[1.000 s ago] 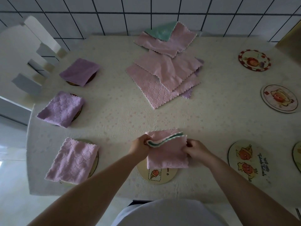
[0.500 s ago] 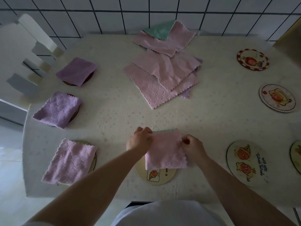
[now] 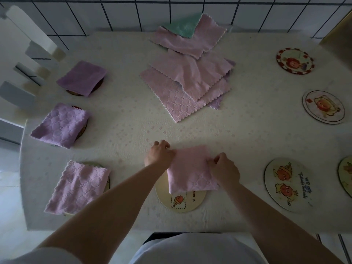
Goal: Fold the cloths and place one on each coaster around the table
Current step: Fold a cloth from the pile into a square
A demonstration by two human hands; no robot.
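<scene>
A folded pink cloth (image 3: 191, 170) lies partly over a round cartoon coaster (image 3: 180, 201) near the table's front edge. My left hand (image 3: 159, 155) grips the cloth's left edge with curled fingers. My right hand (image 3: 224, 169) pinches its right edge. Three folded purple and pink cloths (image 3: 82, 78) (image 3: 60, 125) (image 3: 78, 186) cover coasters along the left side. A loose pile of unfolded pink cloths (image 3: 187, 80), with one green cloth (image 3: 182, 25) at its far end, lies at the table's middle back.
Bare coasters lie on the right: (image 3: 294, 60), (image 3: 323, 106), (image 3: 288, 184), and one cut off at the edge (image 3: 345, 178). A white chair (image 3: 22, 60) stands at the left. A tiled wall runs behind the cream tablecloth (image 3: 133, 119).
The cloth's raised, green-edged top fold has been laid flat. Both hands stayed on the cloth's side edges and it now lies folded over the coaster.
</scene>
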